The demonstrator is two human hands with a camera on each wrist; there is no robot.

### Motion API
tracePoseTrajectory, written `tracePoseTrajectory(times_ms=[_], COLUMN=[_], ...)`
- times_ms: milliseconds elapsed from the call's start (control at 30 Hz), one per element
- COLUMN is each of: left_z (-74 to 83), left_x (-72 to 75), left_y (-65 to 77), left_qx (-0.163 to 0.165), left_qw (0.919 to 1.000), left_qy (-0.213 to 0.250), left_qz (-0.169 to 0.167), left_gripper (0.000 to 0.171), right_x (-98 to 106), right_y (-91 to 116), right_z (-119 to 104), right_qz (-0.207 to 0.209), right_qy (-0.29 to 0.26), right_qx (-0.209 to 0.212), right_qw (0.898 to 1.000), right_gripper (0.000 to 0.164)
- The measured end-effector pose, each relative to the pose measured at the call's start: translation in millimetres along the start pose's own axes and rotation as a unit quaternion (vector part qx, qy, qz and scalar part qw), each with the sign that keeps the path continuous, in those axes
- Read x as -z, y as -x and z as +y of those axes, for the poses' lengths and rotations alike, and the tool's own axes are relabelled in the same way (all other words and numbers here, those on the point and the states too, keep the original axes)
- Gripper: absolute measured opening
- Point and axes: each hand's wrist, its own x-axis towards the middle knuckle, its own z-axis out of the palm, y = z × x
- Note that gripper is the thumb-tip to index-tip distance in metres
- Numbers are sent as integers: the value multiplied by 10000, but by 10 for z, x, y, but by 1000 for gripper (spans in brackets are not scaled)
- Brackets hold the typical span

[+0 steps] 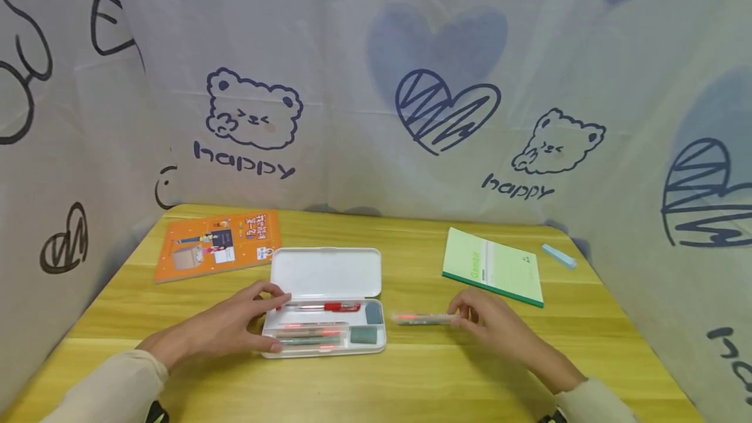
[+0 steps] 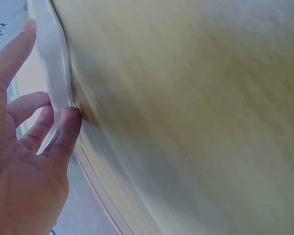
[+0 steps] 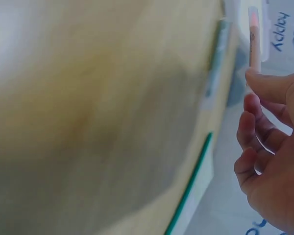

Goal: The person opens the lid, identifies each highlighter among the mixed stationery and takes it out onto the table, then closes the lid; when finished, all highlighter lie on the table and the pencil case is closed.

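A white pencil case (image 1: pixel 326 273) lies open on the table with its lid tilted back. My left hand (image 1: pixel 226 322) grips the case's left end, thumb at the near corner and fingers at the far one; the left hand (image 2: pixel 36 142) also shows against the white edge in the left wrist view. Inside lie a red-capped pen (image 1: pixel 341 307), several slim pens (image 1: pixel 311 331) and grey-green blocks (image 1: pixel 363 335). To the right of the case, my right hand (image 1: pixel 490 322) pinches the end of a slim pen (image 3: pixel 254 44) with a reddish tip, which points at the case.
An orange booklet (image 1: pixel 217 247) lies at the back left, close to the case's lid. At the back right are a green notebook (image 1: pixel 493 266) and a small light-blue stick (image 1: pixel 559 256). Printed cloth (image 1: pixel 346 168) hangs behind the yellow wooden table (image 1: pixel 329 390).
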Motion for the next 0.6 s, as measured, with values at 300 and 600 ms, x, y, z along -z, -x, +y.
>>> tracePoseTrajectory(times_ms=[300, 600], left_z=[10, 3], left_x=[9, 7], left_y=[8, -5], left_qx=[-58, 88], left_qw=[10000, 9999], left_qy=[-13, 98], left_qz=[30, -28], left_gripper=[88, 88], right_x=[-63, -145], right_y=[241, 228], right_z=[266, 288], right_qz=[-472, -622], right_qy=[-364, -318], right_qx=[17, -161], right_qw=[9982, 9974], right_gripper=[5, 9])
